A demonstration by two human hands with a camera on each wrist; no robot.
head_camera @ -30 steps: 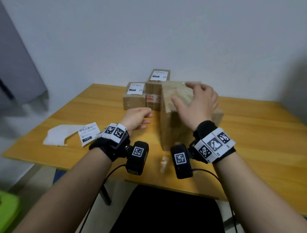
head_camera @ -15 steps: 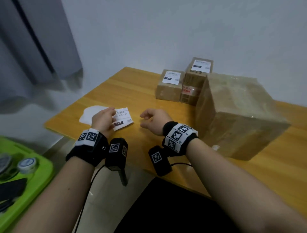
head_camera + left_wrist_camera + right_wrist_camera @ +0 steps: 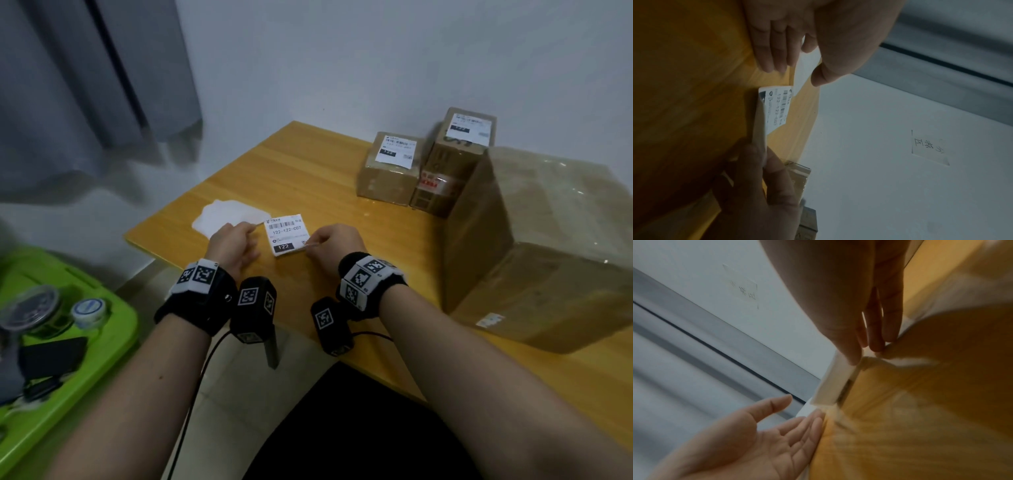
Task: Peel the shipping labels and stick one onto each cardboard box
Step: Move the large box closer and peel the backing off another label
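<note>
Hands framed a single white rectangular paper shipping label (image 3: 287, 234) printed with a barcode and a black block, which lay on the yellow wooden desk (image 3: 308, 178) directly between them. The left hand (image 3: 233, 245) sat just beside the label's left edge, fingers straight and relaxed with nothing pinched, its fingertips (image 3: 813, 417) touching the desk at the label's near-left corner. The right hand (image 3: 330, 245) was touching the label's opposite side, thumb and fingers pinching its near-right corner (image 3: 760, 142) and lifting that edge slightly off the desk. The label's long axis ran away from the person, so each hand faced one long side. Behind the left hand lay a loose pile of plain white backing sheets (image 3: 226, 216).

Off to the right of the right hand, well apart from the label, stood a large brown cardboard box wrapped in clear tape (image 3: 534, 246) with no shipping label visible on its top. Beyond it sat two smaller brown cardboard boxes (image 3: 390, 171), each already carrying a white label on top.

The right hand looked better placed to begin peeling, while the left could steady the backing. Once peeled, the label would need to travel rightward to the large box.
</note>
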